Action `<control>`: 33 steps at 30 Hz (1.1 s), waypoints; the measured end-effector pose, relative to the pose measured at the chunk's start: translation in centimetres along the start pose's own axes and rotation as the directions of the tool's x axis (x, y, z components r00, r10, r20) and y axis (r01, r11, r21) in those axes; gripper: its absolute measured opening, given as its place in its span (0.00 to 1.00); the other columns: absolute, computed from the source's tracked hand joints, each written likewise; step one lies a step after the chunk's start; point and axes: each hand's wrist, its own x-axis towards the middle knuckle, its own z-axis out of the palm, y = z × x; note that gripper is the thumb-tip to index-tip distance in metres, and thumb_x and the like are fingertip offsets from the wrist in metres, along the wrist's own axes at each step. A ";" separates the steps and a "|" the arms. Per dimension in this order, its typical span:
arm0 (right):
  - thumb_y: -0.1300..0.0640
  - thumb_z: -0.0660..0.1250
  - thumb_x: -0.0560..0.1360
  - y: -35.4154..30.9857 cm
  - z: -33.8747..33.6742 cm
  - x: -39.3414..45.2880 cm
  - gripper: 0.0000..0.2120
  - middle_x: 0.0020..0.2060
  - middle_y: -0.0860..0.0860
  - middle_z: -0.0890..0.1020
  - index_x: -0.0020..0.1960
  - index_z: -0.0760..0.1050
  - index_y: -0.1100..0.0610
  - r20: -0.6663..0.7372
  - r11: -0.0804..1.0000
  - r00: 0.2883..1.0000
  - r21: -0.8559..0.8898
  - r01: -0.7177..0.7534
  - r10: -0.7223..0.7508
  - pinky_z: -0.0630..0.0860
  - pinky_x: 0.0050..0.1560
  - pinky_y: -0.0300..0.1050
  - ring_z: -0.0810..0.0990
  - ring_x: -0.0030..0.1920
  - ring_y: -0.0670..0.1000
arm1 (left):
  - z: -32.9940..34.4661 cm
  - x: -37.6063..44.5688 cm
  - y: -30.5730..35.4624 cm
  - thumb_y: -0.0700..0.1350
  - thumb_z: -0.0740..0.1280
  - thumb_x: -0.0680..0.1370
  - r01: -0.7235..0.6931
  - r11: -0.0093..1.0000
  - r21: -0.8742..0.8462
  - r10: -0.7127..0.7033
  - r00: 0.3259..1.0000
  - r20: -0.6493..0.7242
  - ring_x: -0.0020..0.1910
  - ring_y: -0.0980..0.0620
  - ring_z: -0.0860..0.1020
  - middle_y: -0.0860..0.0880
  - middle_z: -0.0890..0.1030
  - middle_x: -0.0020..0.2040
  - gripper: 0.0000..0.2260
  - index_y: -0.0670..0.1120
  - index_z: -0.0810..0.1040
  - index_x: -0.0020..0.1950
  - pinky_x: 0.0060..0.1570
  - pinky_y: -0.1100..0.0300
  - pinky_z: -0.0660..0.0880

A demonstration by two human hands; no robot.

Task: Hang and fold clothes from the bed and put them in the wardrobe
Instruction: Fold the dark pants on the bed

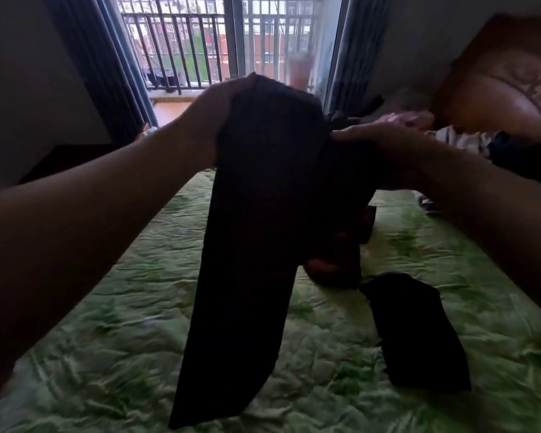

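A long black garment [256, 214] hangs in front of me above the green bed [107, 339]. My left hand [219, 120] grips its top left edge, raised near the window. My right hand [381, 142] holds the garment's top right part at about the same height. One long strip of the cloth drops down to the bed's near side; its lower end reaches the quilt. A second dark cloth piece [419, 335] lies flat on the quilt to the right of it.
A heap of clothes [481, 145] lies at the bed's far right, by a brown padded headboard [506, 89]. Dark curtains [100, 67] frame a barred window [219, 42] straight ahead. A dark low piece of furniture [63, 160] stands left of the bed.
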 end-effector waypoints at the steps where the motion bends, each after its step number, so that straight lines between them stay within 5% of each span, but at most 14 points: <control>1: 0.57 0.68 0.69 -0.5 -0.8 0.4 0.12 0.46 0.53 0.84 0.52 0.78 0.58 -0.015 0.998 0.999 0.034 -0.045 0.046 0.81 0.49 0.44 0.84 0.46 0.52 | -0.1 -0.1 -0.5 0.53 0.64 0.74 0.056 0.998 0.006 -0.056 0.996 0.063 0.37 0.51 0.82 0.49 0.82 0.36 0.12 0.46 0.80 0.38 0.41 0.59 0.79; 3: 0.58 0.69 0.68 -1.3 -2.3 0.8 0.08 0.41 0.52 0.84 0.47 0.80 0.57 -0.049 0.997 0.999 0.072 -0.020 0.024 0.81 0.45 0.42 0.84 0.41 0.50 | 0.0 -0.2 -1.9 0.55 0.63 0.69 0.170 0.982 0.079 -0.182 0.966 0.182 0.36 0.52 0.83 0.48 0.84 0.37 0.14 0.46 0.82 0.38 0.35 0.62 0.79; 6: 0.52 0.67 0.67 -0.6 -3.3 0.3 0.09 0.32 0.50 0.83 0.35 0.82 0.55 -0.033 0.988 0.999 0.153 0.005 0.000 0.80 0.37 0.38 0.83 0.34 0.47 | -0.1 0.5 -3.7 0.42 0.66 0.68 0.286 0.915 0.285 -0.346 0.919 0.188 0.31 0.55 0.83 0.48 0.84 0.34 0.07 0.41 0.82 0.42 0.30 0.65 0.78; 10: 0.34 0.66 0.64 2.7 -5.3 -0.2 0.33 0.59 0.55 0.81 0.61 0.79 0.54 -0.042 0.945 0.999 0.327 -0.015 0.031 0.79 0.54 0.52 0.81 0.58 0.55 | 0.3 2.5 -4.6 0.33 0.63 0.76 0.244 0.958 0.154 -0.263 0.957 0.122 0.34 0.52 0.84 0.46 0.85 0.37 0.07 0.40 0.79 0.49 0.33 0.62 0.80; 14: 0.46 0.76 0.63 4.8 -6.7 -1.2 0.20 0.49 0.55 0.85 0.50 0.84 0.56 0.184 0.967 0.978 0.215 -0.135 0.096 0.81 0.49 0.50 0.84 0.48 0.54 | 1.0 3.9 -4.8 0.36 0.63 0.75 0.148 0.988 -0.037 -0.140 0.977 0.161 0.35 0.53 0.83 0.48 0.83 0.36 0.05 0.42 0.77 0.47 0.36 0.61 0.80; 17: 0.53 0.82 0.54 3.7 -7.6 -0.4 0.28 0.44 0.54 0.83 0.51 0.81 0.60 0.075 0.990 0.991 0.083 -0.116 0.110 0.79 0.47 0.49 0.83 0.43 0.53 | 0.8 4.1 -4.7 0.41 0.65 0.72 0.187 0.981 -0.055 -0.170 0.958 0.230 0.36 0.53 0.82 0.49 0.82 0.37 0.05 0.44 0.76 0.47 0.38 0.62 0.80; 23: 0.62 0.63 0.73 1.7 -7.0 1.6 0.12 0.47 0.55 0.82 0.56 0.77 0.59 -0.136 0.939 0.983 0.306 0.158 -0.121 0.80 0.48 0.45 0.82 0.47 0.53 | 0.3 3.8 -5.2 0.38 0.70 0.66 0.394 0.885 0.249 -0.432 0.894 0.120 0.34 0.52 0.84 0.45 0.85 0.40 0.11 0.38 0.79 0.48 0.33 0.63 0.79; 26: 0.62 0.62 0.77 2.3 -7.0 2.7 0.17 0.54 0.58 0.80 0.64 0.73 0.64 -0.257 0.976 0.966 0.206 0.075 -0.020 0.79 0.53 0.47 0.80 0.54 0.56 | -0.2 4.0 -5.9 0.37 0.65 0.75 0.440 0.876 0.200 -0.468 0.875 0.125 0.33 0.53 0.83 0.47 0.84 0.36 0.04 0.40 0.79 0.45 0.33 0.63 0.79; 29: 0.61 0.60 0.79 1.4 -7.3 3.6 0.19 0.54 0.59 0.80 0.67 0.69 0.67 -0.353 0.976 0.936 0.204 0.070 0.007 0.81 0.50 0.45 0.81 0.53 0.55 | -0.5 3.8 -6.7 0.44 0.62 0.79 0.393 0.920 0.001 -0.389 0.910 0.146 0.32 0.55 0.82 0.48 0.83 0.34 0.07 0.42 0.77 0.45 0.32 0.65 0.78; 31: 0.57 0.64 0.78 0.9 -7.8 4.0 0.23 0.56 0.57 0.81 0.71 0.67 0.62 -0.343 0.975 0.939 0.207 0.077 -0.001 0.81 0.50 0.48 0.80 0.57 0.56 | -0.7 3.3 -7.4 0.45 0.65 0.74 0.345 0.938 -0.035 -0.335 0.927 0.170 0.34 0.54 0.83 0.48 0.83 0.36 0.07 0.42 0.78 0.47 0.34 0.64 0.78; 33: 0.60 0.71 0.73 1.4 -7.8 4.1 0.34 0.53 0.56 0.82 0.74 0.61 0.52 -0.320 0.998 0.946 0.026 -0.053 0.058 0.81 0.42 0.50 0.82 0.51 0.55 | -0.8 2.7 -8.2 0.41 0.68 0.72 0.343 0.936 0.079 -0.352 0.920 0.175 0.35 0.54 0.83 0.47 0.84 0.38 0.07 0.41 0.79 0.48 0.36 0.63 0.80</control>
